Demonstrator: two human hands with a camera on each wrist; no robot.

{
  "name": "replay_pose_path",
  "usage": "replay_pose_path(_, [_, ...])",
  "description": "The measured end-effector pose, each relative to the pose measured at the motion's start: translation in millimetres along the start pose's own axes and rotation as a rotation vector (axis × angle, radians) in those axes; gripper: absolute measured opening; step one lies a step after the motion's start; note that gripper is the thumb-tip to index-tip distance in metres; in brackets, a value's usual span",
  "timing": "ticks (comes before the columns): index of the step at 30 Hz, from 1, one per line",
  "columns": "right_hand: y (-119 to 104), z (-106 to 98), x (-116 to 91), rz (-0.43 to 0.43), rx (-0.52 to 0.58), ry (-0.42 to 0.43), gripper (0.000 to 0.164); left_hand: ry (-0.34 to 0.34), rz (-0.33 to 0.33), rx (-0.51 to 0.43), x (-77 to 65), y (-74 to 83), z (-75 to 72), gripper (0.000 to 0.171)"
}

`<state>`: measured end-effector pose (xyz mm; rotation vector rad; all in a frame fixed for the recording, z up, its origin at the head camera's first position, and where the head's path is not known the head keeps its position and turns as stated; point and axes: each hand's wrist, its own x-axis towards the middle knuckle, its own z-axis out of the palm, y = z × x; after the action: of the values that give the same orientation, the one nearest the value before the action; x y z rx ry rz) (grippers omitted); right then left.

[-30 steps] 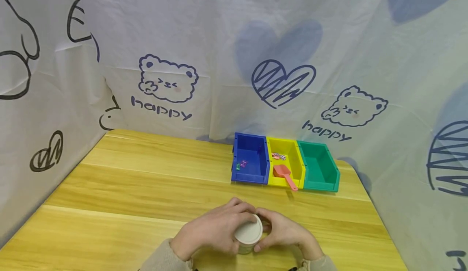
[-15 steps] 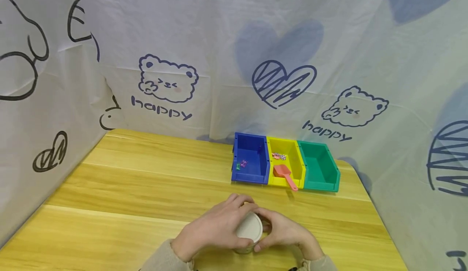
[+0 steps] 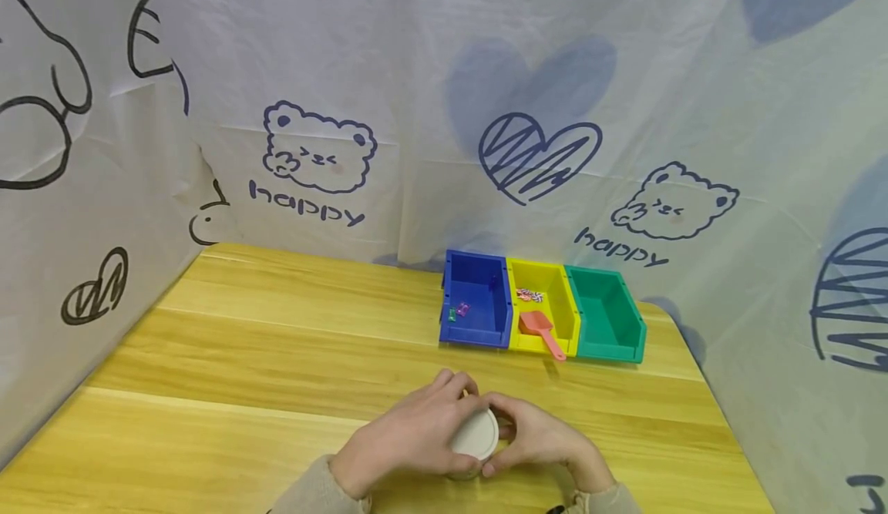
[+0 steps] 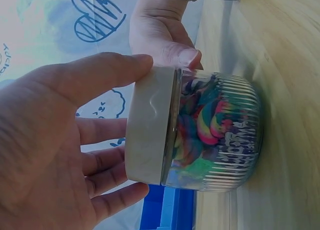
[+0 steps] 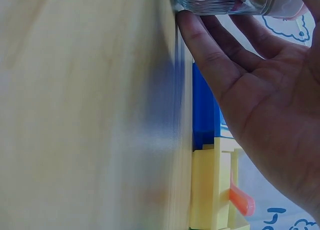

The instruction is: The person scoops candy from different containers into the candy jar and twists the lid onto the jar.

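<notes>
A clear ribbed jar (image 4: 222, 132) full of brightly striped candies stands upright on the wooden table, capped by an off-white lid (image 3: 477, 433). From the left, my left hand (image 3: 416, 433) grips that lid, its thumb on the near rim and its fingers round the far side. My right hand (image 3: 544, 441) holds the jar's glass body from the right, thumb in front and fingers behind. The right wrist view shows the fingers of my right hand (image 5: 260, 85) low against the glass. From above, the hands and lid hide most of the jar.
Beyond the hands, a blue bin (image 3: 475, 337), a yellow bin (image 3: 570, 321) and a green bin (image 3: 607, 306) stand joined in a row. Small wrapped pieces (image 3: 458, 311) lie in the blue one. The yellow one holds striped candies (image 3: 529, 295) and a pink scoop (image 3: 543, 331).
My left hand has turned on the lid, its thumb swinging from the left side toward the near right rim. My right hand keeps its hold on the jar, which stays in place.
</notes>
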<state>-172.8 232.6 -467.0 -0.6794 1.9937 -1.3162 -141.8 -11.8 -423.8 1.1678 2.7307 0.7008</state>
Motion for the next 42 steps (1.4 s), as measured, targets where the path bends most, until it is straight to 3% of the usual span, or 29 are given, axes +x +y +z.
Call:
replay_pose_path(6, [1.5, -0.4, 0.2, -0.026, 0.011, -0.011, 0.076, 0.006, 0.051, 0.003, -2.0, 0.8, -1.5, 0.059])
replay_pose_path(13, [1.2, -0.6, -0.5, -0.022, 0.032, -0.013, 0.094, -0.001, 0.117, -0.03, -2.6, -0.3, -2.6, 0.057])
replay_pose_path(25, [-0.1, -0.7, -0.3, -0.019, 0.025, -0.011, 0.078, -0.044, 0.208, -0.036, -3.8, -1.5, -5.3, 0.064])
replay_pose_path(30, [1.5, -1.1, -0.3, -0.036, 0.019, -0.019, 0.088, -0.01, 0.231, -0.033, -4.1, -1.5, -4.0, 0.059])
replay_pose_path(34, [2.6, -1.1, -0.6, -0.034, 0.033, -0.022, 0.094, 0.029, 0.199, -0.033, -3.4, -0.9, -3.0, 0.061])
replay_pose_path(42, [2.6, -1.0, 0.4, -0.009, 0.003, -0.001, 0.094, 0.06, 0.014, -0.004, -0.6, 1.2, -3.3, 0.065])
